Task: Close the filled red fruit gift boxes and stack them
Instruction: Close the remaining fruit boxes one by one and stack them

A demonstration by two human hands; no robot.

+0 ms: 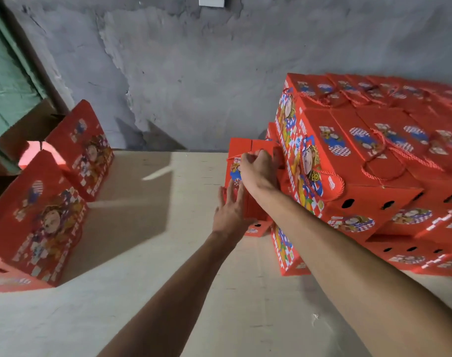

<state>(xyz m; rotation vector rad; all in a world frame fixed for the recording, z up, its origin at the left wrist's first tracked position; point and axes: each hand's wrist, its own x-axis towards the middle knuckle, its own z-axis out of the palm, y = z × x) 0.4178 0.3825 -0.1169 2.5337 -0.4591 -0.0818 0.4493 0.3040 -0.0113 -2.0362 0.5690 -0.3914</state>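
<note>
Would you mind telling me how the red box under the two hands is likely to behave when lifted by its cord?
The red box looks like printed cardboard, so probably stiff but dentable. The right hand grips at its top by the cord while the left hand steadies its side, suggesting some weight. Standing tall and narrow on the table, it may tip if pushed.
</note>
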